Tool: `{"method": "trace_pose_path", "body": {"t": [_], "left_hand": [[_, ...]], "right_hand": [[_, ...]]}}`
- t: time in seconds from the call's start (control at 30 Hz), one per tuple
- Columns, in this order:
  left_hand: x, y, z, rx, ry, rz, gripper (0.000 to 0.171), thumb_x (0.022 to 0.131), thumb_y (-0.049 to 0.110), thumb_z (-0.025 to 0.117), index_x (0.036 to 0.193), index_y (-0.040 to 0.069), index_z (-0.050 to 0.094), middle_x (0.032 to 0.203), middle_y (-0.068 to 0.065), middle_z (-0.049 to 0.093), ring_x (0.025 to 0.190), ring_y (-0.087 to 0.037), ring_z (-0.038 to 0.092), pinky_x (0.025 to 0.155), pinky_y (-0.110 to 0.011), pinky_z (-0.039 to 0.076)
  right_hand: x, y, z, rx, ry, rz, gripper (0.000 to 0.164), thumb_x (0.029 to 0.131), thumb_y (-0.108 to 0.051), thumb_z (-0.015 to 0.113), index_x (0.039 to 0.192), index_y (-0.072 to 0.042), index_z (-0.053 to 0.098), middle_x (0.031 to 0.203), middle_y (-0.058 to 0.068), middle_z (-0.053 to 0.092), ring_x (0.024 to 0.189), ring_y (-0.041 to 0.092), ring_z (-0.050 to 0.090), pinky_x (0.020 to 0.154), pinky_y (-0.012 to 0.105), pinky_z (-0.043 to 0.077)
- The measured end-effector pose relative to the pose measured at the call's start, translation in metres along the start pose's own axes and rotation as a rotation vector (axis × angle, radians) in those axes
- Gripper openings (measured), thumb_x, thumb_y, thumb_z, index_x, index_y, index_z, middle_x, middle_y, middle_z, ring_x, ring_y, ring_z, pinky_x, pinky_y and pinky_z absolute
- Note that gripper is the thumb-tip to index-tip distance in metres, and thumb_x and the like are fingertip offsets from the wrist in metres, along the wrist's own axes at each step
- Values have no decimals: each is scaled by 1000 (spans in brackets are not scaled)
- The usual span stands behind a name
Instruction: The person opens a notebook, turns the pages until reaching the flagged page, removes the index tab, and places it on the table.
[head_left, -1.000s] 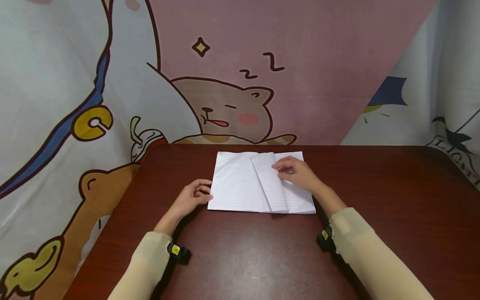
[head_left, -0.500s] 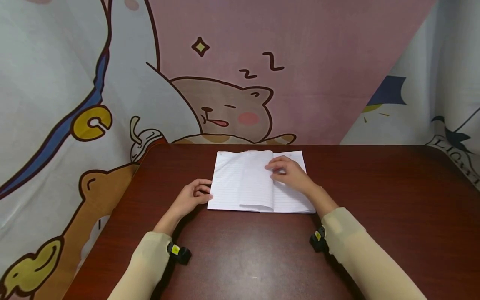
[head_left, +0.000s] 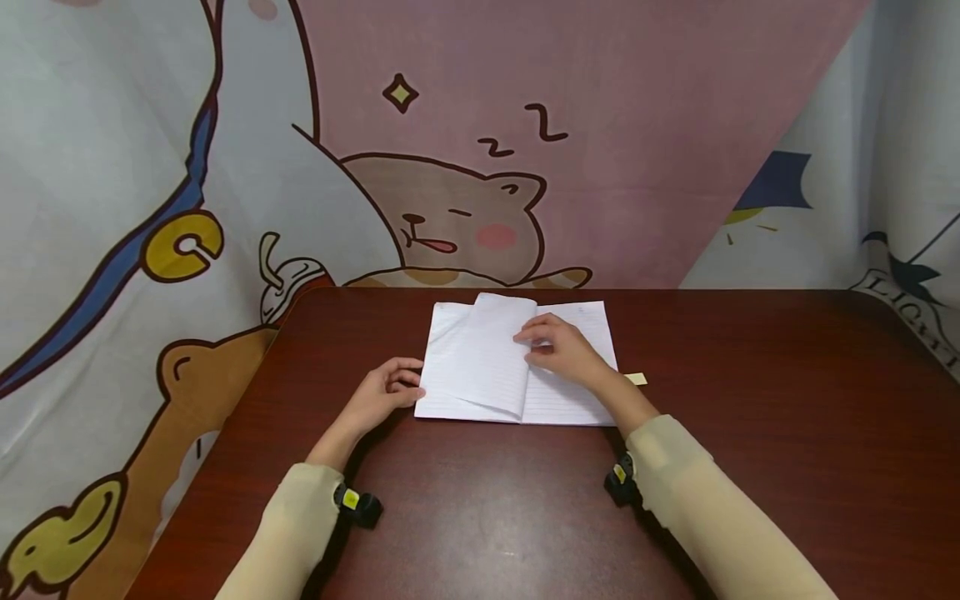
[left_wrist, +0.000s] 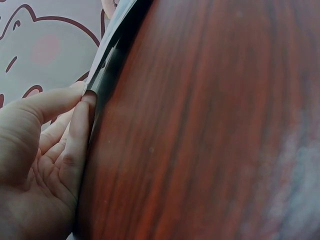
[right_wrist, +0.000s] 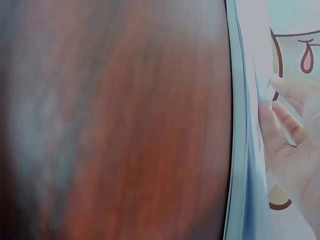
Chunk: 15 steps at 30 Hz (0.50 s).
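An open notebook with ruled white pages lies on the dark red-brown table. At its left edge my left hand pinches the rim, thumb above and a finger below, as the left wrist view shows. My right hand is over the right-hand page. Between thumb and fingertips it holds the edge of a lifted leaf, which slants across the left page. In the right wrist view the right hand pinches paper near the picture's right side. The left page is partly hidden beneath the leaf.
A small pale yellow tab sticks out past the notebook's right edge, beside the right wrist. Behind the table hangs a cloth with cartoon animals. Each wrist wears a small black camera.
My right hand has moved left, carrying the leaf from the right side over the left page. The yellow tab has come into view. My left hand has stayed at the left edge.
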<state>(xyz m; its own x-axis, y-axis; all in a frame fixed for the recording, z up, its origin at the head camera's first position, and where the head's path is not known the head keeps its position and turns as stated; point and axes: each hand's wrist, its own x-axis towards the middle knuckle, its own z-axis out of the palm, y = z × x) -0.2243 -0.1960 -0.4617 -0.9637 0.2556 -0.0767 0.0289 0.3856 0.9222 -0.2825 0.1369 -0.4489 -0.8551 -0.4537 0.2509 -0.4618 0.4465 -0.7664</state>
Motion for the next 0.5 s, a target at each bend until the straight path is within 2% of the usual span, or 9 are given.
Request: {"method": "trace_pose_path", "body": {"t": [0.27,0.5], "left_hand": [[2,-1,0,-34,1,-6,43,95,9,66,136,0,54,114,-23,62,85,-12,62,76,-23,58],[2,0,1,-46,15,-34,38,99,13,61,135,0,55,112,-20,63,85,-10,61,74,-21,57]], "right_hand": [[6,-3,11,-81,-21,-1,27,83,1,74,111,1,73,122,19,61,112,34,62,98,45,53],[9,-7,19,-177,-45,-58,26,81,-1,76,107,-1,74,119,19,64,108,34,62,96,45,52]]}}
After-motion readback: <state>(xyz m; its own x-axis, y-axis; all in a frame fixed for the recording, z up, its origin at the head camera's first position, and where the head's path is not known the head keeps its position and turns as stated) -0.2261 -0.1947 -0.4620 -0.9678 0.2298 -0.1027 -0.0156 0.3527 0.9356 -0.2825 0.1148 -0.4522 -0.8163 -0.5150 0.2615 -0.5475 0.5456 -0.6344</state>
